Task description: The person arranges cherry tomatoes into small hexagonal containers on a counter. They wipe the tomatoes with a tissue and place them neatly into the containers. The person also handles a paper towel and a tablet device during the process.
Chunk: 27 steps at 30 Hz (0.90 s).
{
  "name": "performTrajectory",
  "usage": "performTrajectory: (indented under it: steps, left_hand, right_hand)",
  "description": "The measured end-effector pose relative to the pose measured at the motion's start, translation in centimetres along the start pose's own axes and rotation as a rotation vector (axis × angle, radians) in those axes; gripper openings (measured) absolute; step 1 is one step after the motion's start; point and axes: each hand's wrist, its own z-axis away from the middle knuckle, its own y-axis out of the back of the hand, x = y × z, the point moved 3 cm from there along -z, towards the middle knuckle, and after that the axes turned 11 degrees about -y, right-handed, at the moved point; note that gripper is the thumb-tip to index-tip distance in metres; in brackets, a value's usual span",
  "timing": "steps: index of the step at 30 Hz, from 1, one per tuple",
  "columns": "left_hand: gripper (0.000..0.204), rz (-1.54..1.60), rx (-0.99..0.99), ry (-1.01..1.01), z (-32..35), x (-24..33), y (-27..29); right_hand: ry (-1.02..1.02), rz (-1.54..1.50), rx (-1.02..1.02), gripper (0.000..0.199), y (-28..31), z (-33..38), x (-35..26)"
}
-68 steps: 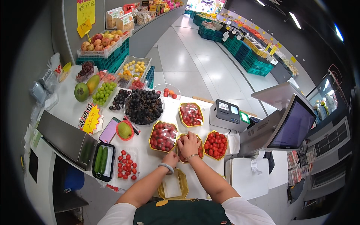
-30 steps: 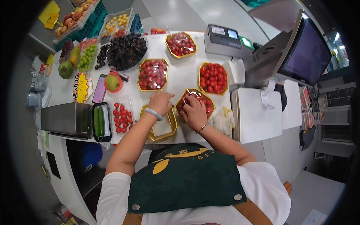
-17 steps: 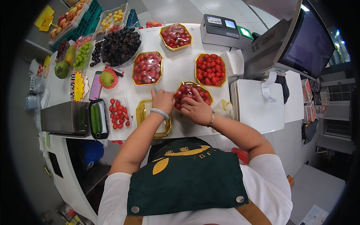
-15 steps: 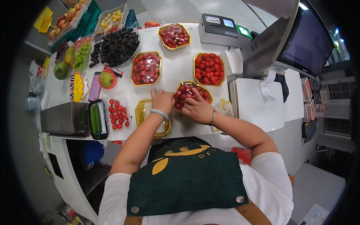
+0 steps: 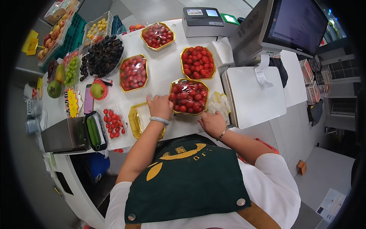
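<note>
A gold-rimmed tray of cherry tomatoes point(image 5: 189, 100) under shiny clear film sits on the white counter in front of me. At its left rim is my left hand point(image 5: 160, 107), fingers curled against the edge and one finger sticking up. My right hand point(image 5: 213, 124) is closed just off the tray's near right corner; what its fingers pinch, if anything, is hidden. Partly behind my left wrist lies a gold-edged tray point(image 5: 135, 121) without fruit. Farther back stand a wrapped tomato tray point(image 5: 133, 73), another wrapped one point(image 5: 158, 36) and a third tomato tray point(image 5: 198, 63).
Right of me are a flat white plate point(image 5: 254, 99), crumpled pale plastic point(image 5: 219, 104), a label printer point(image 5: 202, 23) and a large screen point(image 5: 299, 26). Leftward lie loose tomatoes in a clear pack point(image 5: 113, 124), cucumbers point(image 5: 93, 130), a phone point(image 5: 89, 100) and dark grapes point(image 5: 106, 55).
My right hand has moved off the top of the tomato tray to its near right corner. The left hand stays at the left rim. The whole view has shifted somewhat.
</note>
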Motion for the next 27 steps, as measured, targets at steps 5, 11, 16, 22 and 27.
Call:
performTrajectory:
  steps: [5,11,16,22,27]
  left_hand:
    - [0.016,0.059,0.014,0.039,0.4,-0.5,-0.1]
    - [0.018,0.136,0.253,-0.452,0.3,0.6,2.6]
    - [0.018,0.014,0.277,-0.522,-1.5,1.1,3.0]
    - [0.012,0.357,0.307,-0.102,-2.3,0.2,3.3]
    - [0.018,0.697,0.373,0.136,-3.0,-2.0,3.5]
  right_hand:
    - [-0.361,-0.549,-0.084,0.023,-2.6,2.0,5.0]
    - [-0.18,-0.695,0.428,0.021,2.6,-1.6,3.9]
    - [0.028,-0.478,0.429,0.024,3.7,-4.4,-0.8]
    - [-0.014,-0.371,0.304,0.033,4.0,-5.9,-1.0]
    - [0.203,-0.299,0.454,0.022,6.2,-7.7,-4.1]
